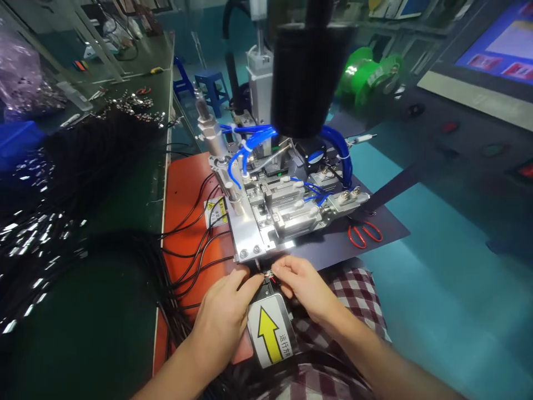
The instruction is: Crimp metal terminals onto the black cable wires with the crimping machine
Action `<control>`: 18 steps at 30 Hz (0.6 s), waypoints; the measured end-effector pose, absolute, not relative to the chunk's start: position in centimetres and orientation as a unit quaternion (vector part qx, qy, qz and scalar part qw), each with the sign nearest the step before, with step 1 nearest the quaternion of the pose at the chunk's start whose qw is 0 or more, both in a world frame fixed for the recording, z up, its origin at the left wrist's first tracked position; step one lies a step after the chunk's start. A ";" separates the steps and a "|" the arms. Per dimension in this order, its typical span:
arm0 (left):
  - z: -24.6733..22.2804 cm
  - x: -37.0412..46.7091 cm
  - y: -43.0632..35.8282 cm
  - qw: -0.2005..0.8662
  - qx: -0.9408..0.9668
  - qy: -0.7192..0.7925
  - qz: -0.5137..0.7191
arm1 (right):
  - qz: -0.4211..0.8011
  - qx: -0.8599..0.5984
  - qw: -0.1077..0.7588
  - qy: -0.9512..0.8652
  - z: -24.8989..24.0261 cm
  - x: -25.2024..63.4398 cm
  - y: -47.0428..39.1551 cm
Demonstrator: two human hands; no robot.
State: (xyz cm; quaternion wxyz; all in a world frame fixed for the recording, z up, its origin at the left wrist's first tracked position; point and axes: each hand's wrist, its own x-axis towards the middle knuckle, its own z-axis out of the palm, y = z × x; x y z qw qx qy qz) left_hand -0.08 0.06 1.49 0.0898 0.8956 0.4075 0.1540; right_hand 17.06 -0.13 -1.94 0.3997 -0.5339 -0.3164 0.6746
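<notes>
My right hand pinches a small silvery connector with a bit of red beside it, just below the front edge of the machine's metal plate. Close against it, my left hand is closed, its thumb at the connector's left side; what its curled fingers hold is hidden. Both hands work over a black slotted fixture. Toward me from the fixture lies a white guide cover with a yellow arrow. Black cables run past my left hand to the machine's left side.
A machine with metal cylinders and blue air tubes stands ahead on an orange and dark base. Red-handled scissors lie at its right. Cable bundles with shiny ends cover the left bench. A green spool and a screen are beyond.
</notes>
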 end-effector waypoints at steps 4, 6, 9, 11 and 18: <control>1.5 0.0 0.0 0.090 0.894 0.412 0.150 | 0.707 -0.511 0.389 -0.296 -2.3 17.2 -0.2; 1.6 0.0 0.0 0.094 0.893 0.416 0.144 | 0.702 -0.515 0.391 -0.300 -2.7 17.5 -0.5; 1.6 0.1 0.0 0.095 0.892 0.418 0.143 | 0.669 -0.540 0.413 -0.301 -3.0 17.8 -1.2; 1.5 0.1 0.1 0.098 0.893 0.413 0.148 | 0.655 -0.552 0.417 -0.304 -2.9 17.8 -1.9; 1.6 0.1 0.3 0.103 0.890 0.411 0.167 | 0.593 -0.602 0.390 -0.366 -1.1 16.8 -2.6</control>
